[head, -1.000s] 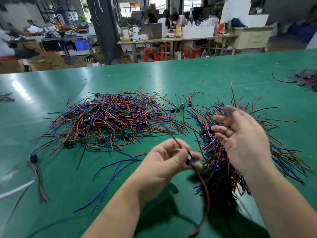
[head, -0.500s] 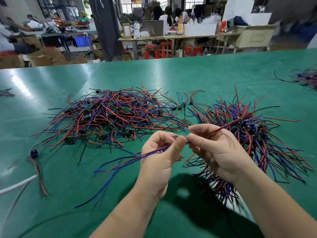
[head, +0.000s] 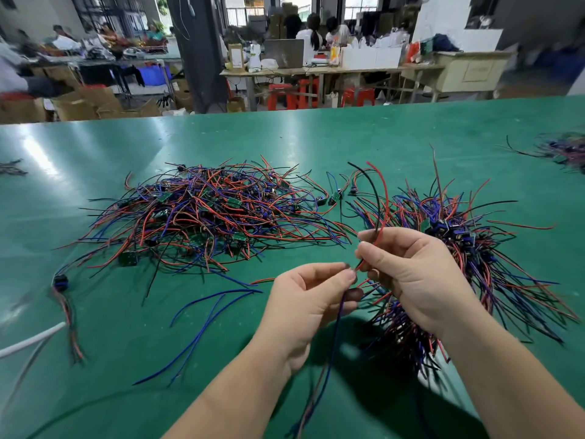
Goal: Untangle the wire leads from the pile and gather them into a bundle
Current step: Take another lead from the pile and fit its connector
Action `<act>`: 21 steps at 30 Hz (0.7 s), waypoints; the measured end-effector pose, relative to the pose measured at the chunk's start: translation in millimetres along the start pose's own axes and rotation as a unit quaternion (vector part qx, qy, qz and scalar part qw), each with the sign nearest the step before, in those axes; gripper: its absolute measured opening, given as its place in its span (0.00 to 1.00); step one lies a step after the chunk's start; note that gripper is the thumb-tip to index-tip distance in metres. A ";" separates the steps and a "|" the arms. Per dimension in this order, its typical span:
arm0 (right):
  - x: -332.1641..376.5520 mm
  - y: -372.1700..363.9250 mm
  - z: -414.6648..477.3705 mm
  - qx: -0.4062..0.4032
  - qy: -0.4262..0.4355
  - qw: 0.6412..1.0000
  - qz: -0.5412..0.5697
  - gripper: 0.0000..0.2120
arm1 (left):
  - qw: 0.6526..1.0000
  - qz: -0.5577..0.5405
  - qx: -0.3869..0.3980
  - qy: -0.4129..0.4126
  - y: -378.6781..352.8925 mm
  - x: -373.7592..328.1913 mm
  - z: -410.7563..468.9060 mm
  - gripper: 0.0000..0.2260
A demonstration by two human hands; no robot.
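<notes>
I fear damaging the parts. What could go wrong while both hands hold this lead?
The left hand and right hand pinch one wire lead close together; a hard pull may strain it. Its blue tails hang below the left hand and could snag. The splayed bundle lies close to the pile, so wires might tangle.

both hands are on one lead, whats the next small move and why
Probably carry the held lead right and lay it on the gathered bundle of red, blue and black leads. The left hand pinches its blue tails, the right hand its red and black wires, and it appears free of the tangled pile.
</notes>
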State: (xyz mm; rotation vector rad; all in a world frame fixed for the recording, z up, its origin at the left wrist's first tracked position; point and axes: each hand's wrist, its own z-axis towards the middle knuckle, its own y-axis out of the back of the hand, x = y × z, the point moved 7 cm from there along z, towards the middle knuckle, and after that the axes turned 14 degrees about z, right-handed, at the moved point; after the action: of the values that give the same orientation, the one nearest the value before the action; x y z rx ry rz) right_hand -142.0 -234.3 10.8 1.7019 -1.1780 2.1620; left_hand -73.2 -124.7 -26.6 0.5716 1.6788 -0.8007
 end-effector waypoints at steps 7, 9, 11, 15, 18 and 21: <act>3.2 5.8 3.0 0.007 0.015 0.999 -0.043 0.06 | 0.995 -0.079 0.034 0.043 -0.6 0.2 -0.3 0.05; -0.6 5.9 3.4 0.017 0.009 0.998 -0.068 0.08 | 0.998 -0.061 0.004 0.024 3.0 -0.7 0.1 0.10; -6.7 1.5 1.9 0.044 -0.006 0.993 -0.105 0.06 | 0.999 -0.036 -0.034 0.017 8.5 -0.5 0.9 0.14; -3.9 2.1 2.0 0.041 0.032 0.987 -0.155 0.07 | 0.998 0.001 -0.027 0.056 9.5 2.7 0.4 0.08; 13.0 9.7 3.3 -0.008 0.075 0.990 -0.118 0.07 | 0.997 0.055 0.030 0.053 5.9 -0.3 -2.2 0.06; 29.1 22.9 4.2 -0.071 0.112 0.987 -0.087 0.10 | 0.979 0.199 0.041 0.015 8.4 -1.7 -2.5 0.06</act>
State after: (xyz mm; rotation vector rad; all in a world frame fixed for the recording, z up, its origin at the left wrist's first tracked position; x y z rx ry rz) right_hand -161.5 -262.5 25.4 1.4048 -1.0529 2.0487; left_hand -68.2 -117.2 -26.4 0.9464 1.4941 -0.5718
